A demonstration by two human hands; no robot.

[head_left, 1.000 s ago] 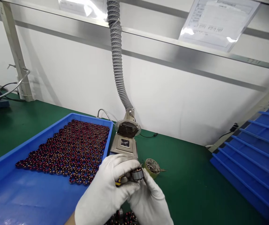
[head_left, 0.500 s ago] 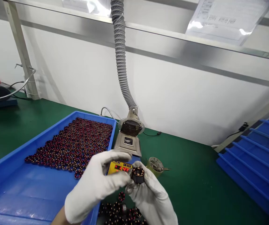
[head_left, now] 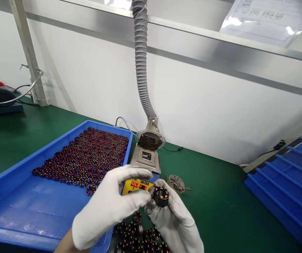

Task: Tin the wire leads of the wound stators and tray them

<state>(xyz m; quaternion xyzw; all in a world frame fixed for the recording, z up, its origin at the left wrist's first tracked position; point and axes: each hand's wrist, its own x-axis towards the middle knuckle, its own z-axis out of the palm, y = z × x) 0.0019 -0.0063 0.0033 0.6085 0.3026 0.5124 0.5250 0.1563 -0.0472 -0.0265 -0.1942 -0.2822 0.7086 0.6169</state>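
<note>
- The right hand (head_left: 176,218) has its fingers and thumb closed round one dark ring (head_left: 161,201), gripping its side. The ring sits in front of the palm, with its open end tipped up towards the wearer, which seems to keep the bore and its coppery inner windings in sight.
- The left hand (head_left: 109,202) has thumb and fingers spread in a wide C, with nothing visible between them. Its thumb tip reaches the near side of the ring; whether it presses there, I cannot tell.
- Both white gloves look like soft, matte cloth, smudged grey at the fingertips.
- Below the hands lie loose rings (head_left: 137,242) in a jumble, presumably kept there for easy reach.
- Just behind the hands, a yellow panel (head_left: 126,189) with red digits fronts a metal-topped box (head_left: 153,163) whose square opening holds something dark and shiny.
- A round hood (head_left: 150,141) leans over that box on a ribbed grey hose (head_left: 140,63), probably to draw off air.
- To the right stands a round tin (head_left: 178,191) with a thin tool across its rim.
- To the left, a smooth blue plastic tray (head_left: 48,200) bears tightly packed rings (head_left: 85,158), flecked red and gold.
</note>
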